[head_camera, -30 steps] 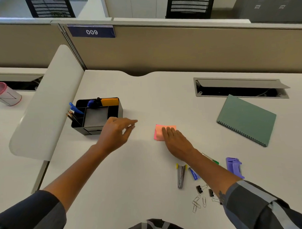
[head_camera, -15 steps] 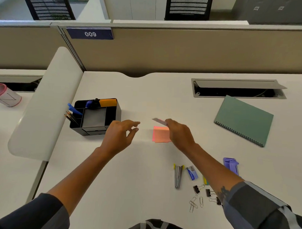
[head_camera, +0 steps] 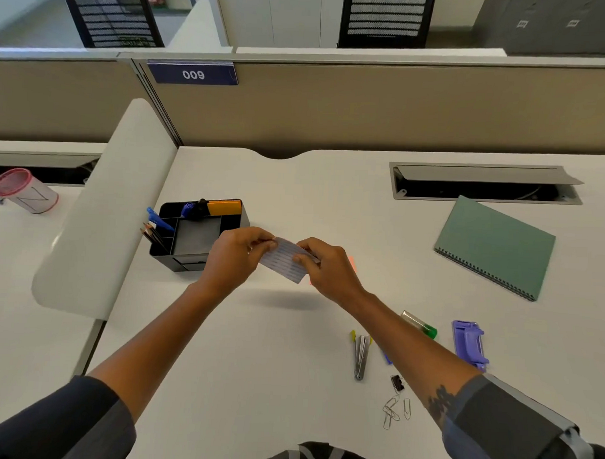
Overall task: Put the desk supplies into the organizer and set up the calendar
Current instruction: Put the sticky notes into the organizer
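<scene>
A small white card with printed rows is held above the desk between both hands. My left hand pinches its left end and my right hand pinches its right end. Under my right hand a sliver of the pink sticky-note pad shows on the desk. The black organizer stands just left of my left hand, holding pencils, blue pens and an orange item. The green spiral-bound calendar lies flat at the right.
Near the front right lie a staple remover, a purple hole punch, a green-capped item, a binder clip and paper clips. An open cable tray sits behind the calendar. A white divider borders the desk's left.
My right hand lifted the white card off the pink pad and carried it left. My left hand came over and took its other end.
</scene>
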### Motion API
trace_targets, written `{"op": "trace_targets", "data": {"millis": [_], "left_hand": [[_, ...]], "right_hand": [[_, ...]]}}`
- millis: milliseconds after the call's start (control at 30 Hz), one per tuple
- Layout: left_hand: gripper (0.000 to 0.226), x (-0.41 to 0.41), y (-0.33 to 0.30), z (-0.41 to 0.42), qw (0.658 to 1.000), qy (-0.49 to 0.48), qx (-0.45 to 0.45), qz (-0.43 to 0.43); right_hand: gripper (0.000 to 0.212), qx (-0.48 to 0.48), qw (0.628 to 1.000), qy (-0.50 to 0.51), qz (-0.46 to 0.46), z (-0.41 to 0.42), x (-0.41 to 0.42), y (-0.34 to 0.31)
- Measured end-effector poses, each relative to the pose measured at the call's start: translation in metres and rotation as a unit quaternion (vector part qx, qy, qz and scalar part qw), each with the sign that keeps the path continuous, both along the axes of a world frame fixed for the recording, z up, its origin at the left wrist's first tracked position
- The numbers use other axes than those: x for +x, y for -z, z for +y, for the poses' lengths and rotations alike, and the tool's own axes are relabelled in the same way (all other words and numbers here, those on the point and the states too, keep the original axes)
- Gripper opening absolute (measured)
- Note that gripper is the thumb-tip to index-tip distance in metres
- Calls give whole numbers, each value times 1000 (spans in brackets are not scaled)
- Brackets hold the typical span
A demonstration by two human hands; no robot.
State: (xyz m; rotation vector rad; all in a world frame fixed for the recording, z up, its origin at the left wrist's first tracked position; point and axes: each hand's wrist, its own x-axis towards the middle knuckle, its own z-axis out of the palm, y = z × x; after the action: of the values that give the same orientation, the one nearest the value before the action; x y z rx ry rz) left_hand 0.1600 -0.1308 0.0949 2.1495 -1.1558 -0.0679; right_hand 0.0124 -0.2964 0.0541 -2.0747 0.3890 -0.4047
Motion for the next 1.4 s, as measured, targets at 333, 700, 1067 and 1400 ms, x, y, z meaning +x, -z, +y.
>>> {"op": "trace_targets", "data": {"millis": [333,700,1067,1400], "left_hand": [[13,24,-14,5,991,-39,22,126],[46,34,-29,4,830,-203,-6,518],[18,64,-41,13,931,-180,-12,316],[16,154,-60,13,989,-58,92,-105]], "right_hand": [[15,97,994,38,16,4,4,2],[20,14,989,96,-108,6,5,5],[55,-109,989,0,-100,6,10,10],[44,-108,990,39,-80,9,-9,16]]}}
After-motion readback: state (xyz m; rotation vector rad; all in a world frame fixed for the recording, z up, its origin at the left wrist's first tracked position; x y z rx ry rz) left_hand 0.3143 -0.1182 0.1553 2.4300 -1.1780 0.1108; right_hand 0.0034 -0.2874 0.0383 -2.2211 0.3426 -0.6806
